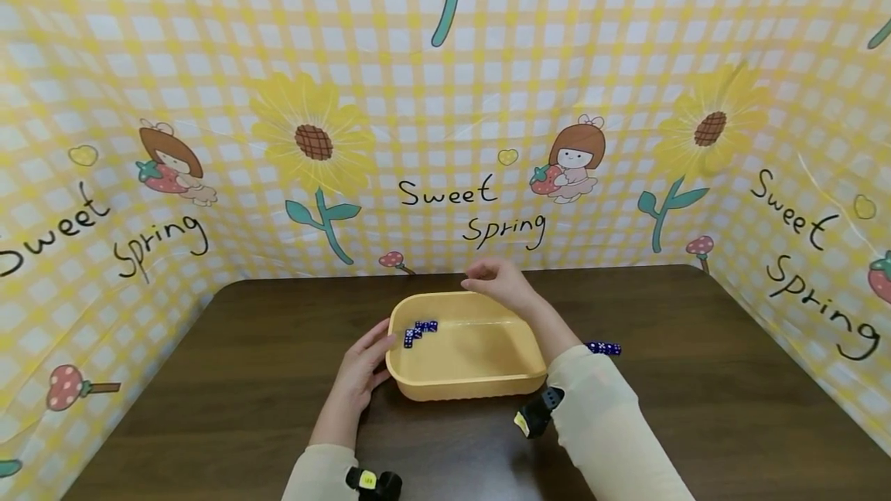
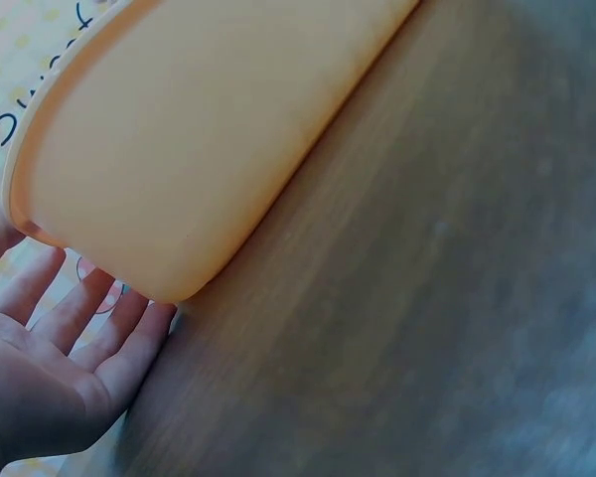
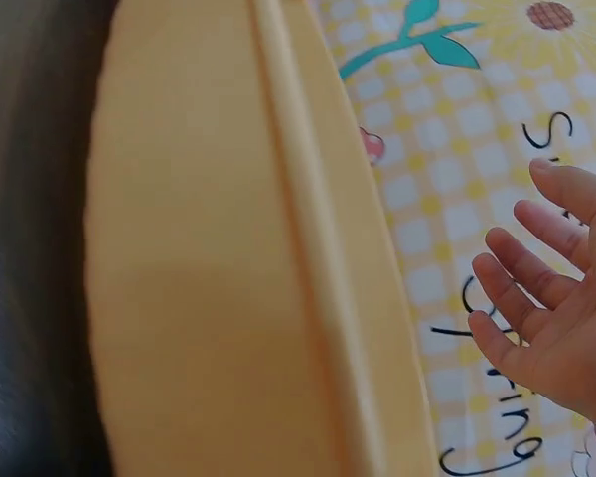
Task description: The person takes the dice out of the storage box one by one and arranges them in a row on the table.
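A yellow plastic bin [image 1: 466, 389] sits on the table in the head view. Inside its left end lie several blue dice with white pips [image 1: 418, 331], close together. My left hand [image 1: 363, 366] is at the bin's left end; the left wrist view shows its extended fingers [image 2: 72, 308] against the outer wall, thumb up by the rim. Over the far rim is my right hand [image 1: 504, 284], raised, and in the right wrist view its fingers [image 3: 531, 283] are spread loosely with nothing in them. More blue dice [image 1: 607, 348] lie in a row right of the bin, partly hidden by the right sleeve.
The dark wooden table [image 1: 230, 377] extends around the bin. A yellow checked cloth [image 1: 445, 114] with flowers and lettering hangs behind and along both sides. Black wrist cameras are strapped on both forearms.
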{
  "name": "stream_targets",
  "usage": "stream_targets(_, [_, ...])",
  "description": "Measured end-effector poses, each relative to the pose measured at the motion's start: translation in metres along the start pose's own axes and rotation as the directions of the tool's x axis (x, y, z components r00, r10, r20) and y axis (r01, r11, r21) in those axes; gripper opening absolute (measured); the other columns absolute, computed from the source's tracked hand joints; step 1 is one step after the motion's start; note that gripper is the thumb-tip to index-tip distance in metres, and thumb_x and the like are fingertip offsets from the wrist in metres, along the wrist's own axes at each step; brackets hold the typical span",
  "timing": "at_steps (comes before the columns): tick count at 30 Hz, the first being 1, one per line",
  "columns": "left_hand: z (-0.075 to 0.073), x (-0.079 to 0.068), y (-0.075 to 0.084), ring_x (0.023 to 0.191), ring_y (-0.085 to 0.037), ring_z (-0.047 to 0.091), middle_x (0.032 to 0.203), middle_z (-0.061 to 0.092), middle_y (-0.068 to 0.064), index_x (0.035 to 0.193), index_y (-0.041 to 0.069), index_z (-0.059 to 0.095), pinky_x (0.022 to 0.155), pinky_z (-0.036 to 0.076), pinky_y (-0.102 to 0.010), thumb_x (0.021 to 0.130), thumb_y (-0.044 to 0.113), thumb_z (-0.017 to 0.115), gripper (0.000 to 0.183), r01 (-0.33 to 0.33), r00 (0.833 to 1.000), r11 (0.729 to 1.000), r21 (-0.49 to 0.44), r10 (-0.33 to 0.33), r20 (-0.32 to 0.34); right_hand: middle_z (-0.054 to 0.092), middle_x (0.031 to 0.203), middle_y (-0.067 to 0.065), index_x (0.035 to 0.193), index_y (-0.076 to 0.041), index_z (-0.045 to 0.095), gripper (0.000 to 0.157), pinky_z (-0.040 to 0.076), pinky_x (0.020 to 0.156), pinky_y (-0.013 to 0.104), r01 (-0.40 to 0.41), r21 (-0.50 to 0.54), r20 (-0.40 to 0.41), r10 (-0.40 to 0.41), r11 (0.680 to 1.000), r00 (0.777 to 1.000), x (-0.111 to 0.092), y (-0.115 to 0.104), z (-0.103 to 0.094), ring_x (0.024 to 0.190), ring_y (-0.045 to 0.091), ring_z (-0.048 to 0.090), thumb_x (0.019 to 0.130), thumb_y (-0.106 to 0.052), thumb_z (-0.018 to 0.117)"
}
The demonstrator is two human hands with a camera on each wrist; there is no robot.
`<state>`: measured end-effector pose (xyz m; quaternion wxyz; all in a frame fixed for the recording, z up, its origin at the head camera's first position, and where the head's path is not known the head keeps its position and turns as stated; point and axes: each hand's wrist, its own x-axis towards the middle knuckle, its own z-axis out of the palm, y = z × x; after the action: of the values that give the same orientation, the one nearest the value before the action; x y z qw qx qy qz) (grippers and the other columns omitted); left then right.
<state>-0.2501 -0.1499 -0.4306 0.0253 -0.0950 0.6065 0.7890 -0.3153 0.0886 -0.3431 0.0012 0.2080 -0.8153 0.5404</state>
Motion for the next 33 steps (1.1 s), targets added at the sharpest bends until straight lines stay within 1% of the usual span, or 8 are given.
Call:
stream_targets(5, [-0.001,0.000,0.001,0.107,-0.027,0.045,0.127,0.043,-0.009,0.127,0.010,0.044,0.074,0.043,-0.039,0.082,0.017,0.058,0.048,-0.002,1.000,1.000,-0.002,0.002,-0.005,0.060,0.088,0.006,0.094,0.000,0.062,0.021,0.043,0.070,0.028,0.025,-0.004,0.023,-0.025,1.000,0.999,0.002,0.004,0.019,0.079,0.017,0.055,0.077,-0.012,0.065])
stream_targets(9, [-0.001,0.000,0.002,0.107,-0.027,0.044,0.128,0.042,-0.009,0.127,0.011,0.044,0.074,0.043,-0.038,0.083,0.017,0.058,0.047,-0.003,1.000,1.000,0.001,0.003,-0.004,0.060,0.087,0.005,0.094,0.001,0.063,0.022,0.043,0.067,0.027,0.013,-0.009,0.045,-0.013,1.000,0.999,0.004,0.003,0.035,0.076,0.016,0.054,0.076,-0.012,0.065])
stream_targets(14, [-0.001,0.000,0.002,0.108,-0.028,0.044,0.128,0.042,-0.010,0.128,0.010,0.043,0.074,0.043,-0.038,0.083,0.016,0.057,0.047,0.000,1.000,1.000,0.002,0.000,0.000,0.059,0.085,0.003,0.096,0.002,0.062,0.025,0.043,0.063,0.026,-0.004,-0.071,0.104,0.012,0.997,0.994,0.005,0.005,0.053,0.074,0.015,0.053,0.077,-0.014,0.064])
stream_targets(17, [0.000,-0.001,0.002,0.108,-0.028,0.044,0.128,0.042,-0.010,0.128,0.010,0.043,0.074,0.043,-0.038,0.082,0.017,0.058,0.048,0.001,1.000,1.000,0.000,-0.001,0.000,0.060,0.085,0.002,0.096,0.002,0.062,0.024,0.043,0.064,0.026,-0.010,-0.099,0.120,0.022,0.995,0.993,0.005,0.007,0.062,0.076,0.015,0.052,0.077,-0.014,0.064])
stream_targets(23, [0.000,-0.001,0.001,0.109,-0.028,0.043,0.128,0.041,-0.012,0.127,0.009,0.043,0.074,0.043,-0.038,0.082,0.016,0.058,0.048,-0.001,1.000,1.000,0.005,0.001,-0.003,0.061,0.082,0.002,0.090,0.000,0.064,0.020,0.042,0.064,0.023,0.008,-0.151,0.120,0.010,0.989,0.993,0.006,0.017,0.076,0.074,0.012,0.052,0.076,-0.013,0.065])
stream_targets(26, [0.000,-0.001,0.001,0.109,-0.028,0.043,0.128,0.042,-0.012,0.127,0.009,0.043,0.073,0.043,-0.038,0.083,0.016,0.058,0.048,0.001,1.000,1.000,0.007,-0.001,-0.006,0.062,0.078,0.003,0.086,0.000,0.065,0.015,0.042,0.063,0.023,0.025,-0.155,0.123,-0.006,0.988,0.992,0.007,0.020,0.081,0.071,0.012,0.053,0.074,-0.009,0.066])
stream_targets(30, [0.001,-0.002,0.002,0.109,-0.028,0.042,0.127,0.042,-0.011,0.128,0.009,0.043,0.074,0.042,-0.039,0.082,0.016,0.058,0.048,0.005,1.000,1.000,0.003,-0.005,-0.003,0.063,0.077,0.005,0.084,0.003,0.064,0.015,0.042,0.066,0.022,0.019,-0.163,0.136,0.003,0.986,0.991,0.008,0.023,0.085,0.071,0.012,0.053,0.072,-0.006,0.067])
stream_targets(33, [0.002,-0.003,0.003,0.109,-0.028,0.042,0.127,0.042,-0.011,0.128,0.010,0.043,0.074,0.042,-0.039,0.082,0.016,0.058,0.048,0.010,1.000,1.000,0.001,-0.010,0.000,0.063,0.076,0.004,0.084,0.004,0.065,0.016,0.041,0.067,0.022,0.013,-0.192,0.158,0.018,0.981,0.987,0.007,0.024,0.087,0.072,0.012,0.053,0.072,-0.006,0.068])
